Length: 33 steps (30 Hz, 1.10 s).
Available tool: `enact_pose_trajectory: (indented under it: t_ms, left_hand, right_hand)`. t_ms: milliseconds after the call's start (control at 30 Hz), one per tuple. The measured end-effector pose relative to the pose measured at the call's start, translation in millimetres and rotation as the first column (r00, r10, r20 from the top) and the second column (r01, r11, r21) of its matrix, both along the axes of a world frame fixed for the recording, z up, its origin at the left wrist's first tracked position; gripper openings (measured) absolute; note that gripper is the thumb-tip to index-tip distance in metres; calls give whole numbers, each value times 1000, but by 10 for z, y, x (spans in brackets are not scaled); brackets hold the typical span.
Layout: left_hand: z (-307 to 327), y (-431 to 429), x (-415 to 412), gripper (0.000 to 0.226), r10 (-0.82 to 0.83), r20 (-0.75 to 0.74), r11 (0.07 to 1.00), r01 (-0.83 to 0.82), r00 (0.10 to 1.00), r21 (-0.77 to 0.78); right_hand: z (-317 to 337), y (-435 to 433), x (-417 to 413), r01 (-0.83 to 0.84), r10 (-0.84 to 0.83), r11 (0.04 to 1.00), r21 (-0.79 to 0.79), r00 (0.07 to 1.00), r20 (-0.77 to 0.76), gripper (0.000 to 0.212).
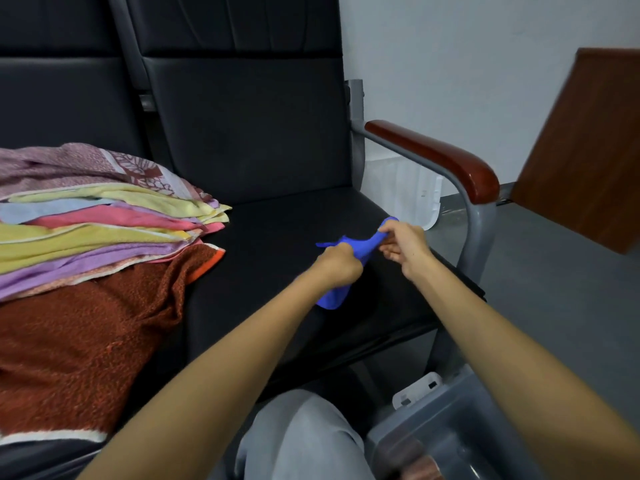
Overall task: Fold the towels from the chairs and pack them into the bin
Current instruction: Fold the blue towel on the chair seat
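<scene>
While the chair seat [263,258] beside the towel stack [104,230] offered flat room and the bin [460,424] stood near, the blue towel [358,247] hung bunched above the seat. The left hand [337,263] and right hand [403,244] each kept a grip closed on it. Spreading it by its corners first seemed wise.

Towel stack [104,230] on the left chair [69,98]; small towel [356,247] on the right chair [270,237], between left hand [337,265] and right hand [403,244]; armrest [433,154] to its right; bin [460,431] in front, lower right.
</scene>
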<state>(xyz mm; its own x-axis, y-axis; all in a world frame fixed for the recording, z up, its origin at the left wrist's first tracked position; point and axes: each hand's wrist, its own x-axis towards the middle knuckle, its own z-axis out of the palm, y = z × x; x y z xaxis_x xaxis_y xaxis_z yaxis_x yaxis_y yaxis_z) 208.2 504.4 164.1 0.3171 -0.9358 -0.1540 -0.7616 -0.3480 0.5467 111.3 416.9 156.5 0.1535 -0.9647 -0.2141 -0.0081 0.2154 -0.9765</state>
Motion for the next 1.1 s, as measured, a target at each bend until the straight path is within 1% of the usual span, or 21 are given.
enact_pose_trajectory:
  t_ms: [33, 100, 167, 233, 300, 333, 400, 433, 500, 567, 600, 633, 667, 700, 733, 767, 800, 867, 933, 1000, 1100]
  left_hand:
    - [94, -34, 20, 25, 20, -196, 999, -29, 980, -42]
    - [265, -86, 17, 16, -19, -514, 991, -50, 858, -121]
    - [366, -91, 36, 17, -61, -714, 984, -79, 697, -161]
    - [393, -71, 94, 19, -52, -834, 980, -131, 550, -147]
    - [304, -25, 219, 17, 21, -889, 974, -212, 458, -85]
    - [221, 2, 291, 15, 76, -894, 968, -247, 441, -39]
    - [-60, 109, 515, 18, 232, -858, 940, -332, 458, 77]
    - [-197, 156, 616, 25, 311, -830, 921, -361, 463, 144]
    - [-414, 269, 785, 35, 416, -808, 883, -397, 417, 250]
    - [-491, 310, 883, 36, 449, -807, 868, -400, 384, 293]
    - [-476, 297, 903, 38, 448, -796, 876, -379, 406, 299]
    - [-457, 259, 929, 38, 449, -753, 883, -369, 481, 291]
    - [-422, 221, 938, 37, 448, -678, 888, -378, 583, 262]
    - [-400, 174, 943, 34, 451, -575, 889, -401, 683, 221]
    - [-381, 138, 943, 32, 448, -458, 893, -414, 768, 178]
    - [-396, 90, 959, 34, 442, -359, 897, -417, 822, 148]
    - [-414, 66, 959, 36, 435, -293, 901, -416, 851, 125]
    - [-463, 57, 933, 38, 409, -219, 913, -397, 886, 96]
    - [-531, 60, 924, 39, 386, -214, 923, -373, 898, 99]
    - [-538, 96, 916, 40, 392, -329, 920, -375, 859, 119]
    - [-471, 138, 904, 29, 412, -527, 902, -414, 743, 120]
  right_hand:
    - [90, -25, -12, 25, -25, 1000, -13, 998, 56, 17]
    - [295, -70, -8, 68, -58, 996, -51, 984, 170, 18]
    - [480, -111, 70, 84, -60, 991, -106, 976, 208, 19]
    - [591, -139, 205, 60, -40, 986, -157, 991, 127, 17]
    - [573, -136, 388, -40, 43, 987, -158, 999, 16, 18]
    - [519, -128, 459, -116, 111, 983, -141, 993, -47, 18]
    - [279, -83, 615, -267, 251, 961, -74, 951, -180, 17]
    - [143, -71, 629, -301, 280, 952, -54, 930, -239, 16]
    - [-140, -69, 591, -287, 250, 956, -57, 903, -350, 13]
    - [-380, -114, 479, -224, 136, 968, -115, 848, -512, 16]
    - [-454, -132, 398, -194, 71, 969, -151, 808, -585, 17]
    - [-495, -139, 321, -168, 14, 969, -180, 768, -640, 14]
    - [-506, -137, 252, -148, -23, 971, -190, 730, -684, 9]
    - [-500, -128, 198, -140, -31, 974, -179, 698, -715, 9]
    - [-487, -125, 165, -156, -1, 978, -141, 669, -744, 22]
    - [-470, -116, 148, -191, 59, 978, -89, 653, -755, 30]
    - [-444, -86, 151, -230, 130, 973, -34, 657, -742, 33]
    - [-442, -29, 196, -297, 253, 953, 56, 679, -689, 41]
    - [-487, 9, 238, -315, 279, 947, 64, 705, -652, 48]
    - [-511, 45, 247, -284, 262, 957, 53, 779, -569, 47]
    - [-428, 121, 167, -247, 270, 963, 109, 906, -325, 33]
